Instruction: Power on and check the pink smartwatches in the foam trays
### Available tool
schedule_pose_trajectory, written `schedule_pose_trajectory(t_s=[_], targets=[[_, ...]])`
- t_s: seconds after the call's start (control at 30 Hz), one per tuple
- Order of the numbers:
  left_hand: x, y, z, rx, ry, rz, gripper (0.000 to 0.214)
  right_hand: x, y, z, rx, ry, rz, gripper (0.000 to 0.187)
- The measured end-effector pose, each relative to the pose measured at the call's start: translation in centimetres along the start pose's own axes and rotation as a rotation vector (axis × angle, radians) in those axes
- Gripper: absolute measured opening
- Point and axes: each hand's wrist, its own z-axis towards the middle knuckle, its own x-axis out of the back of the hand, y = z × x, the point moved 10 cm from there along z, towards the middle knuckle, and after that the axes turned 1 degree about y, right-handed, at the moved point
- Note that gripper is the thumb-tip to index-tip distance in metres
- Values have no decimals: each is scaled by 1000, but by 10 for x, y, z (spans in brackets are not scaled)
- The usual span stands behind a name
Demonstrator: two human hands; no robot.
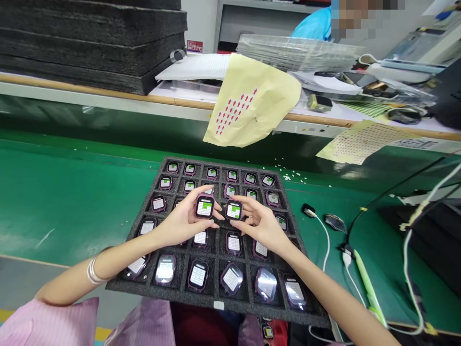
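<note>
In my left hand (187,214) is a smartwatch body (204,206) without a strap, its lit screen showing a white grid with a green patch. My right hand (261,218) grips a second smartwatch (234,210) by its edges, between thumb and fingers, with a similar screen. The two watches are side by side, a small gap apart, above a black foam tray (216,301). Square compartments in the tray hold several more purple-edged watches, such as a watch (198,275) in the front row. My hands and forearms hide some of the middle compartments.
The tray lies on a green work mat (72,192) and reaches its near edge. Behind is a raised shelf with stacked black foam (90,43) and a hanging yellow sticker sheet (252,101). White cables (326,240) and a green tool (369,283) lie right. A person's blue sleeve (313,24) shows behind.
</note>
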Motion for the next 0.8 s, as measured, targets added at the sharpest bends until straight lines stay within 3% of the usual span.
schedule_pose_trajectory(t_s=[0.07, 0.17, 0.27, 0.4, 0.5, 0.63, 0.73, 0.8], targets=[[5, -5, 6, -2, -32, 179, 59, 2, -5, 3, 91, 21, -314, 45], [12, -8, 19, -128, -63, 689, 47, -5, -7, 7, 207, -50, -633, 44], [9, -14, 29, -256, -123, 1134, 40, -8, -5, 11, 222, -122, -744, 52], [11, -17, 27, -261, -194, 1314, 51, -13, -23, 16, 302, -126, -769, 43], [27, -6, 9, -202, -199, 1386, 52, -29, -38, 23, 392, -149, -726, 30], [78, 16, -18, 0, -79, 1565, 28, -70, -50, 41, 487, -253, -729, 27], [108, 20, -30, 155, -65, 1682, 24, -106, -54, 60, 504, -323, -817, 29], [116, 16, -30, 200, -89, 1710, 24, -126, -55, 72, 481, -351, -891, 34]])
